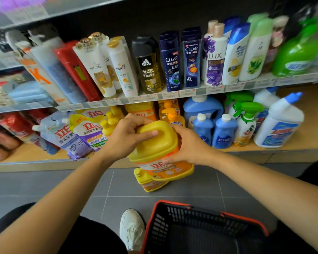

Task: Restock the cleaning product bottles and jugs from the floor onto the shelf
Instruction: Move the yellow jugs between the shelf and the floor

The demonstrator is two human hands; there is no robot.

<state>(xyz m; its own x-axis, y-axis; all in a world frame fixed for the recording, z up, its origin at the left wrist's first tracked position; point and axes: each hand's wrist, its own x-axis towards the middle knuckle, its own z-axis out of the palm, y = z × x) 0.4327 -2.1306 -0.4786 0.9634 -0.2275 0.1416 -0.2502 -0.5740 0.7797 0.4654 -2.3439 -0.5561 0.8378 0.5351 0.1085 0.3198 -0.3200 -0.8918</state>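
Note:
A big yellow jug (158,143) with an orange label hangs in the air in front of the bottom wooden shelf (264,149). My left hand (126,136) grips its top handle, thumb across the front. My right hand (187,145) clasps the jug's right side. Below it, a second yellow jug (149,182) stands on the grey tiled floor (62,184), partly hidden by the held one. More yellow and orange bottles (141,110) of the same brand stand at the back of the bottom shelf.
Blue detergent bottles (215,131), green spray bottles (246,120) and a white toilet cleaner (279,125) fill the shelf's right. Refill pouches (86,132) lean at left. Shampoo bottles line the shelf above (173,96). A red-rimmed black basket (206,230) and my white shoe (132,228) are on the floor.

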